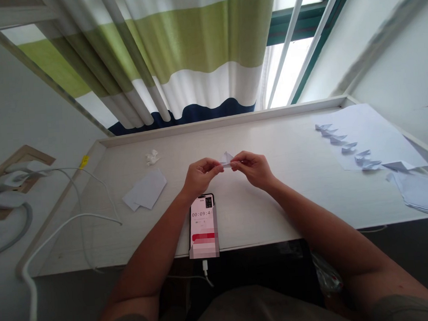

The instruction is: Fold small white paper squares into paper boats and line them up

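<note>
White folded paper [227, 157], partly hidden, is pinched by left hand [201, 175] and right hand [254, 168].

I am in what looks like a home or dormitory room; I cannot tell which. A broad-striped curtain [205, 39] partly covers the green-framed window [289, 69] over my white, raised-edged worktop [286, 141], beside a wall socket panel [28, 154] with plugged-in chargers [7, 200].

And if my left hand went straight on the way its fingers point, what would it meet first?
The small folded white paper that your left hand pinches; just past it, probably your right hand, though depth is hard to judge here.
</note>
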Available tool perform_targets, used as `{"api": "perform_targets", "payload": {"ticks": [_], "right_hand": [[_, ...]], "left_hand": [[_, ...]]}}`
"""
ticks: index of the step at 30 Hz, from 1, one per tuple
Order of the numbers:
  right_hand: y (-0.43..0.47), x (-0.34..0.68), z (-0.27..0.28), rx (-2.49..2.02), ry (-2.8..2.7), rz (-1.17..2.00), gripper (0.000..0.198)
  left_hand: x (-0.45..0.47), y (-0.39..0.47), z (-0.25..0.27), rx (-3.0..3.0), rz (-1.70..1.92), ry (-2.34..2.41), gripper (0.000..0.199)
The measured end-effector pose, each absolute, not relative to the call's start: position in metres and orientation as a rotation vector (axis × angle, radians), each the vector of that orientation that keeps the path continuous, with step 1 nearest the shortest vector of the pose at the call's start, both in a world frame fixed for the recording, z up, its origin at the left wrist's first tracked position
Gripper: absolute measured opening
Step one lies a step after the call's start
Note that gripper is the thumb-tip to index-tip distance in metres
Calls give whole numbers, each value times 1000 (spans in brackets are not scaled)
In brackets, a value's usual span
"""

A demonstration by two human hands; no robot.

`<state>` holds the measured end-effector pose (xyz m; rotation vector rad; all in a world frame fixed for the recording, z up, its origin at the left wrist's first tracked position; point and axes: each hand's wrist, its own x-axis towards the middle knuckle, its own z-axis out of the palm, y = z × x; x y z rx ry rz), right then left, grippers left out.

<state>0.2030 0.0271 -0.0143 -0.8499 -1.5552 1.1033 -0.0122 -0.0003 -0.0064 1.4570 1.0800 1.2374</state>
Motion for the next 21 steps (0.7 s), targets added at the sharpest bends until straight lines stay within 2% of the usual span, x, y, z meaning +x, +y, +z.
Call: {"api": "perform_targets", "payload": {"ticks": [5,9,15,21], "right_hand": [[27,204,-13,-851,-1515,1169,47],[29,204,-15,-831,-1484,1200,51],[30,202,-18,-800,-1464,1251,50],[32,204,-17,-730,-1502,1270,48]], "left_hand": [[-15,0,-10,1582,1251,1096,36],[-16,-1,-11,1610,1299,1081,43],[-11,1,-16,1543,1269,987,28],[-10,0,-14,1543,1292,1053,33]]}}
